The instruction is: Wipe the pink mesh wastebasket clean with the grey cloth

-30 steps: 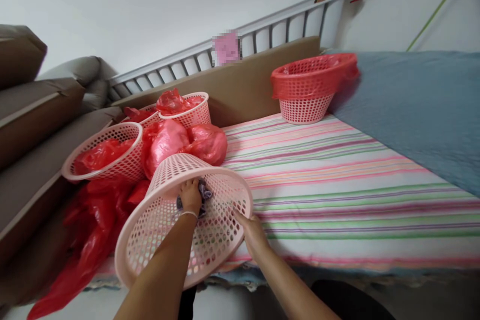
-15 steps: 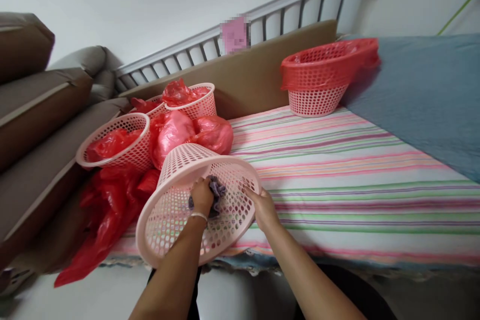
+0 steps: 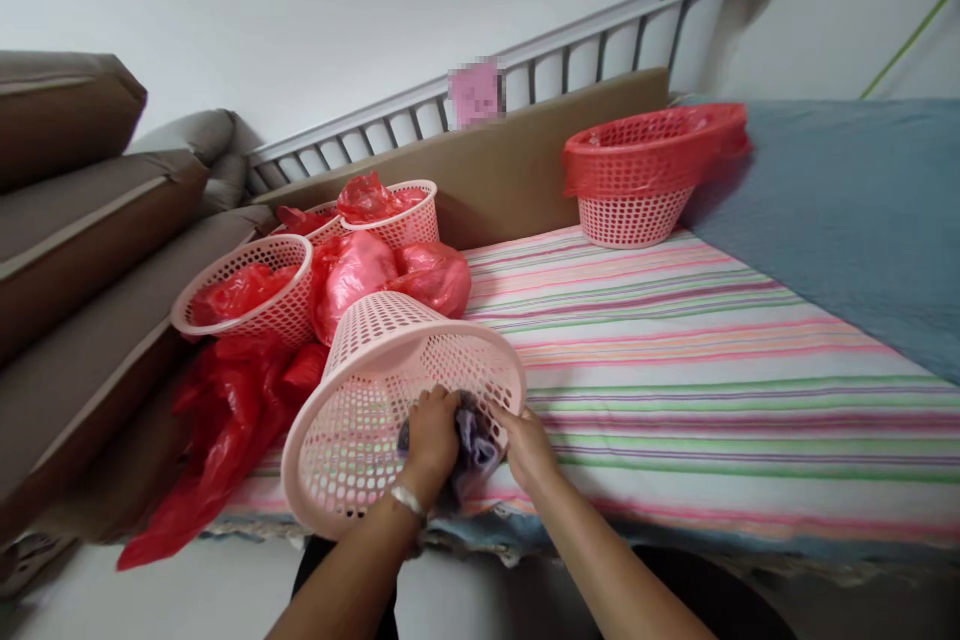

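Observation:
A pale pink perforated plastic basket lies tipped on its side, its mouth facing me. Inside its rim, my left hand is closed on a dark purple-grey cloth, pressed near the right side of the inner wall. My right hand grips the basket's right rim, with the thumb inside and the other fingers hidden behind the wall. Behind the basket lie red plastic bags with pink contents.
Baskets with red bags stand at left and behind. A red-bag-lined basket stands at the right back. Stacked brown-grey cushions border the left. A striped sheet covers the surface; a radiator runs along the wall.
My left hand has moved right and toward me with the cloth, from the basket's inside to near its right rim. My right hand keeps its hold on the rim.

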`<state>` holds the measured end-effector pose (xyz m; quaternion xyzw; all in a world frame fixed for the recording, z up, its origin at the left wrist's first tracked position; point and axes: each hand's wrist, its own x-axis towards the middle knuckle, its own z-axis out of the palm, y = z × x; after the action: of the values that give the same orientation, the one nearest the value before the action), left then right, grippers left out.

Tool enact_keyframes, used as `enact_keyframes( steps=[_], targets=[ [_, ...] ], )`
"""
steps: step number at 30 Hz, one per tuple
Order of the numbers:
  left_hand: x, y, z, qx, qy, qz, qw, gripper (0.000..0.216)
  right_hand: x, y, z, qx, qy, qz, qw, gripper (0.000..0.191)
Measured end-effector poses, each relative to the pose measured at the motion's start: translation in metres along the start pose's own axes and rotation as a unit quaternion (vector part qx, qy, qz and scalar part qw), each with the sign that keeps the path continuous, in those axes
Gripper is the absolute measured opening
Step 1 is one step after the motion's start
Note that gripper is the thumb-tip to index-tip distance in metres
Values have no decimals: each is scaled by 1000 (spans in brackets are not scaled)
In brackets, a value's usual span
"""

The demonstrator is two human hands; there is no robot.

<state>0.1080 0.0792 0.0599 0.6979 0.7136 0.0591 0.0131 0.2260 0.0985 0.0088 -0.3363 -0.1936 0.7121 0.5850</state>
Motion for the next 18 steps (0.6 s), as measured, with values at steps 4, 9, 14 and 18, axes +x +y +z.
enact_keyframes(
  steps=[4,9,14,18],
  targets=[
    [53,-31,1,54,27,-85,995,22,-7,8,0,4,-23,33,999,39],
    [97,-66,4,111,44,-129,984,30,-9,15,-1,-30,-38,42,998,40],
    [103,-80,15,127,33,-111,985,29,5,0,-2,-99,-16,26,995,44],
    [98,-82,18,108,10,-104,989,29,22,-13,3,-122,28,-33,992,48]
  ],
)
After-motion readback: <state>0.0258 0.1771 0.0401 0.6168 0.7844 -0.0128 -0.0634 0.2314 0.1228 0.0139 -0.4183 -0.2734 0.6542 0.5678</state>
